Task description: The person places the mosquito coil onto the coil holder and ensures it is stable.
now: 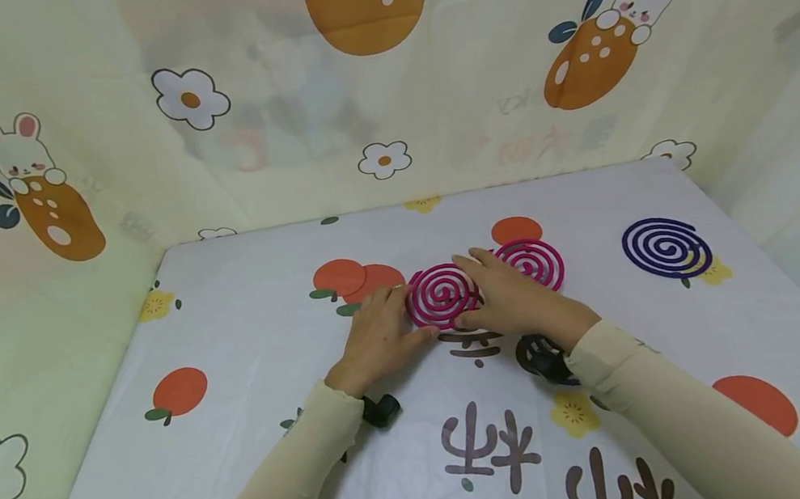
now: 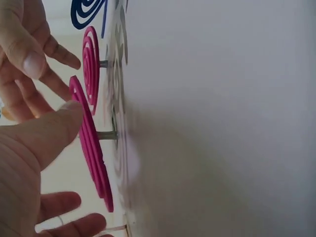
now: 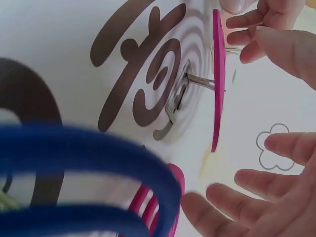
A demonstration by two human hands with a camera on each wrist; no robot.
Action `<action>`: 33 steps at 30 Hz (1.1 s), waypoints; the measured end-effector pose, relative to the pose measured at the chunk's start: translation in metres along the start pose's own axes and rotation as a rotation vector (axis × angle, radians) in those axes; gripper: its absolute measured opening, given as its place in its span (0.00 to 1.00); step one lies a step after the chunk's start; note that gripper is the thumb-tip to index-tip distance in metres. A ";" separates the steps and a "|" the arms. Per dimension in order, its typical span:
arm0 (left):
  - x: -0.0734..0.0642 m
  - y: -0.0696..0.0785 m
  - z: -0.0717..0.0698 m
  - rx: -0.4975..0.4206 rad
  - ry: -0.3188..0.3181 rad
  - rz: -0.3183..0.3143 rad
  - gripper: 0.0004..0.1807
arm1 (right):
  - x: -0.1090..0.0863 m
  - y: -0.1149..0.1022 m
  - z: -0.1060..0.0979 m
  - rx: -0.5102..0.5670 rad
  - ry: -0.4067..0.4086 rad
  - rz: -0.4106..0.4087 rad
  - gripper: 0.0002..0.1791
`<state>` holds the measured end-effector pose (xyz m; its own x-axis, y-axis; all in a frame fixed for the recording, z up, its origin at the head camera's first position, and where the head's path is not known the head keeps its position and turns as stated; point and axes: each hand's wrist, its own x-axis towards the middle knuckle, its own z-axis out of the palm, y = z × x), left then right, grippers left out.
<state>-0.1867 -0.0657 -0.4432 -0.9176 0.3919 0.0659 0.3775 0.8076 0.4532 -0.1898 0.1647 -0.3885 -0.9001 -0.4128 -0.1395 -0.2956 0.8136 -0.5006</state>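
A pink mosquito coil (image 1: 441, 294) stands raised on a thin metal stand (image 3: 180, 94), between the two hands. My left hand (image 1: 379, 333) is at its left side; in the left wrist view the thumb tip touches the coil's edge and the other fingers are spread loosely. Extended fingers of my right hand (image 1: 510, 295) surround the coil's right side; in the right wrist view they appear apart from it. Behind that hand lies a second pink coil (image 1: 561, 271), partly covered, also on a stand in the left wrist view.
A dark blue coil (image 1: 666, 248) sits at the far right of the table. Another blue coil (image 3: 98, 143) is under the right wrist, largely hidden in the head view. The tablecloth (image 1: 258, 427) carries printed fruit and flowers. A patterned curtain (image 1: 271, 133) hangs behind.
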 end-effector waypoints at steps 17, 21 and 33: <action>0.009 -0.021 -0.014 -0.064 0.116 0.067 0.50 | -0.036 0.045 -0.029 -0.075 0.162 0.129 0.62; 0.011 -0.031 -0.014 -0.065 0.119 0.015 0.51 | -0.044 0.075 -0.040 -0.093 0.168 0.204 0.64; 0.028 -0.049 -0.022 0.017 0.055 -0.076 0.51 | -0.070 0.176 -0.067 -0.104 0.184 0.459 0.71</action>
<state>-0.2336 -0.1044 -0.4438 -0.9489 0.3051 0.0804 0.3082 0.8415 0.4438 -0.2004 0.3644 -0.4099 -0.9835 0.0680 -0.1675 0.1216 0.9346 -0.3342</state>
